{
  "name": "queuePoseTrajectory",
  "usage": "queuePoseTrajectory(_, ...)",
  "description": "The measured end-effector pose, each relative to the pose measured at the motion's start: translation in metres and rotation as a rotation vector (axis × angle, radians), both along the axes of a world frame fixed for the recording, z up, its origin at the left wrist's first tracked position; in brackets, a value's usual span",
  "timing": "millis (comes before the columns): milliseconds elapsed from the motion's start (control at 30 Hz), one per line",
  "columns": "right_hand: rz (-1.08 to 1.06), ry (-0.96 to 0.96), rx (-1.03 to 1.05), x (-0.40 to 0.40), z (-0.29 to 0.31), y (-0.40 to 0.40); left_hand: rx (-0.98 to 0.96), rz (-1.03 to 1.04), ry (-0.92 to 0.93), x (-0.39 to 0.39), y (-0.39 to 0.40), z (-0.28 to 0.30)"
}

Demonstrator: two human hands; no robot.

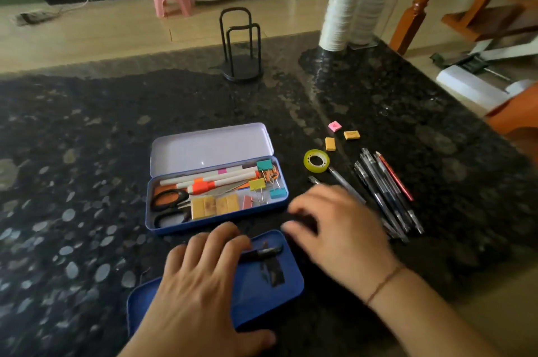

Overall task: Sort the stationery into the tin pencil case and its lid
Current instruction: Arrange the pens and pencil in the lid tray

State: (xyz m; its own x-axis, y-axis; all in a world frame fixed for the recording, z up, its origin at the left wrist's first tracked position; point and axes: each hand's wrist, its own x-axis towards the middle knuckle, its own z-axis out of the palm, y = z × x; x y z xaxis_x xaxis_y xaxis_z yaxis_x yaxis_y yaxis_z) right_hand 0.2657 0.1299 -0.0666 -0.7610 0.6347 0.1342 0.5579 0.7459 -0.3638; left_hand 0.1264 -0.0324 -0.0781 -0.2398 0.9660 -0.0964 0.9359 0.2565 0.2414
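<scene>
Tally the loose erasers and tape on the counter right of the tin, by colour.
Pink eraser: 1
Orange erasers: 2
Yellow tape roll: 1
Total: 4

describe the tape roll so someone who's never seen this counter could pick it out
Start at the open tin pencil case in the middle of the dark stone counter and look just past its right end. The tape roll lies flat there, between the case and the row of pens. It is the only ring-shaped thing, translucent yellow-green, unlike the small square erasers just beyond it.
</scene>
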Motion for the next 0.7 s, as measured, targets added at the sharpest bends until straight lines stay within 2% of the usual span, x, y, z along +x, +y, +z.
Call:
queuePoseTrajectory(100, -0.310, -0.144, 0.038, 0.031, 0.005, 0.030, -0.054, 0.004, 0.024, -0.015, -0.005, 0.001)
queuePoseTrajectory(200, -0.413, -0.275, 0.008, 0.043, 0.000, 0.041, -0.106, -0.016, -0.033, -0.026, -0.011, 0.005)
queuePoseTrajectory(300, -0.404, -0.317, 0.060, 0.046, -0.001, 0.041, -0.096, -0.042, -0.137, -0.020, -0.005, 0.007)
queuePoseTrajectory(367, -0.390, -0.258, 0.083, 0.047, 0.005, 0.039, -0.079, -0.022, -0.176, -0.007, 0.004, 0.006)
queuePoseTrajectory(467, -0.246, -0.133, 0.042, 0.040, 0.018, 0.023, 0.062, -0.018, -0.190, 0.012, 0.017, 0.000)
queuePoseTrajectory(533, -0.169, -0.134, 0.044, 0.035, 0.022, 0.009, 0.065, 0.041, -0.265, 0.015, 0.015, -0.005)
queuePoseTrajectory(633, -0.265, -0.201, 0.122, 0.042, 0.033, 0.006, 0.058, 0.121, -0.220, 0.007, 0.006, -0.008)
queuePoseTrajectory(700, -0.330, -0.173, 0.166, 0.049, 0.041, 0.010, 0.055, 0.116, -0.151, -0.002, 0.004, -0.006)
